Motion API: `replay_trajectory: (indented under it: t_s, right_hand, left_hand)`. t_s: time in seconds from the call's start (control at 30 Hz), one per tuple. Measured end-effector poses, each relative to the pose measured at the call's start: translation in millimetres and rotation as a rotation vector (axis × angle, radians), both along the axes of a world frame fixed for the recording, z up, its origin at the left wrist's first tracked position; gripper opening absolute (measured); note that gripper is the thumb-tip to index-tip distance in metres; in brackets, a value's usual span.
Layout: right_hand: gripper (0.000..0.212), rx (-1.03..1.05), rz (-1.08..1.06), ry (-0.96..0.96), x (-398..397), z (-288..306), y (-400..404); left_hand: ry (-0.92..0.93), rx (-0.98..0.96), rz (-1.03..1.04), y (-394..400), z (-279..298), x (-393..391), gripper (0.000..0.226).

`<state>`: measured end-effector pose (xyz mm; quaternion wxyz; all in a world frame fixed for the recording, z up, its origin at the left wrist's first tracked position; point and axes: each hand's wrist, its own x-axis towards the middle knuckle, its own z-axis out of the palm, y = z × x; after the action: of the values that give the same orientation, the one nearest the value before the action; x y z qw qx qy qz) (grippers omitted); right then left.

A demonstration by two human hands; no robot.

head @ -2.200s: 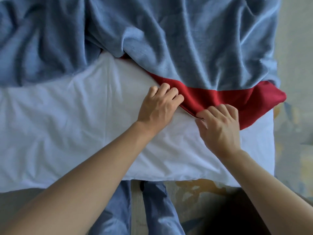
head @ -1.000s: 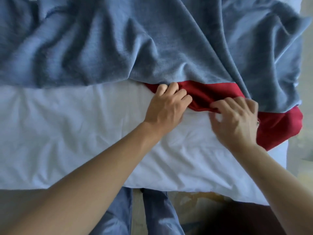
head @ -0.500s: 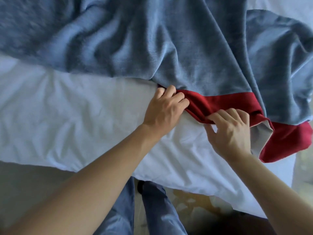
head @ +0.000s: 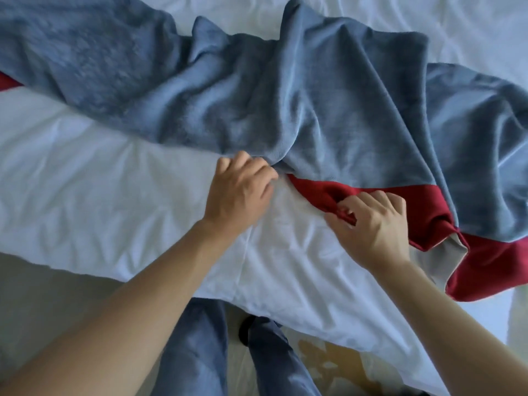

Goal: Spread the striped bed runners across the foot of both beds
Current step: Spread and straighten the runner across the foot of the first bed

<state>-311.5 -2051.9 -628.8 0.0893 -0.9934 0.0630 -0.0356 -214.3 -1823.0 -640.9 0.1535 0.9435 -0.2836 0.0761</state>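
Right hand (head: 374,227): fingers (head: 380,197) curled over a bunched fold of the runner's red band (head: 328,192), thumb under it, so the cloth is pinched. Left hand (head: 238,195): fingers (head: 245,164) loosely curled at the point where the blue-grey cloth meets the white sheet; whether they hold the runner's edge or only press on it cannot be told. The bed runner (head: 285,110) lies rumpled across the bed (head: 85,172), blue-grey field in deep folds from the left edge to the right edge, red band showing along its near side on the right and again as a sliver at the far left edge. Near the bed's right edge the red band is folded back and a pale lining (head: 440,258) shows. Judgement: the step in hand is drawing the near hem out straight. To do it well, grip the hem with both hands apart, pull toward the foot edge evenly, turn the flipped corner face up, then smooth the folds outward. Risk: a one-sided pull would skew the band. Sheet is white and creased. Beyond the foot edge, the person's blue trouser legs (head: 194,352) stand on a pale floor (head: 328,367) with yellowish patterning.
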Motion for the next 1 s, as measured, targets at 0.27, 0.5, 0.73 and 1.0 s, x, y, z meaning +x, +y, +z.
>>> replay_trajectory:
  t_s: [0.27, 0.5, 0.73, 1.0]
  right_hand:
    - [0.021, 0.106, 0.045, -0.195, 124, 23, 75]
    - [0.034, 0.019, 0.105, -0.077, 250, 18, 124]
    - [0.040, -0.085, 0.063, 0.159, 341, -11, 137]
    - [0.019, -0.143, -0.007, 0.225, 375, -23, 129]
  left_hand:
    - [-0.019, 0.049, 0.119, 62, 19, 101, 0.006]
    - [-0.018, 0.179, 0.197, 122, 12, 234, 0.028]
    - [0.122, 0.348, 0.037, 129, -11, 346, 0.035]
    - [0.167, 0.267, -0.094, 136, -18, 385, 0.014]
